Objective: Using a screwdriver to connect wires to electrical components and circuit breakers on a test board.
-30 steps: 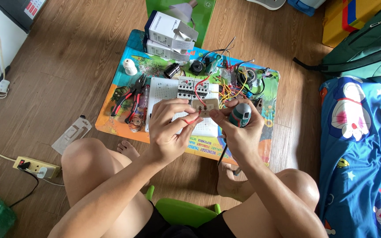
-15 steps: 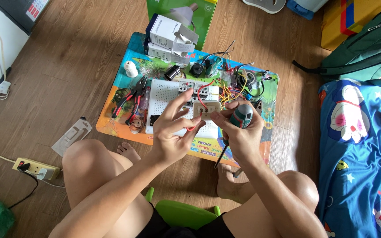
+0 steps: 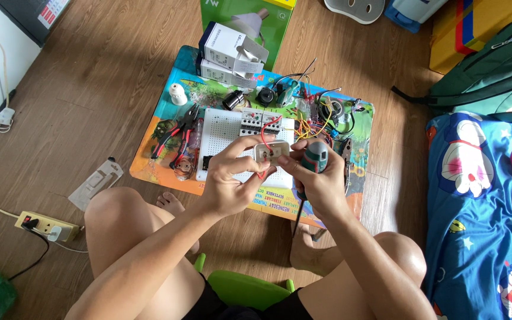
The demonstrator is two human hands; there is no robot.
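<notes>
Small white plastic switch block [image 3: 271, 152] with red wire [image 3: 266, 131] looping off its top is held above the middle of a low, brightly printed surface [image 3: 155, 139] on the wooden floor [image 3: 90, 77], over the white perforated board [image 3: 223, 136] that carries a row of grey breaker-like modules [image 3: 255, 121]. Around it lie white cardboard boxes [image 3: 229, 50] at the far edge, red-handled pliers [image 3: 176, 139] to the left, a tangle of coloured wires [image 3: 315, 115] to the right, and a small white lamp holder [image 3: 177, 93]. The left hand [image 3: 232, 178] pinches the block between thumb and curled fingers, steadying it. The right hand [image 3: 318, 178] is closed around the dark green, red-banded handle of a screwdriver [image 3: 314, 159], whose tip seems to point at the block's face, though the tip itself is hidden. This looks like the step of working a terminal screw; I judge the next move calls for a steady block and a square, seated tip before turning.
</notes>
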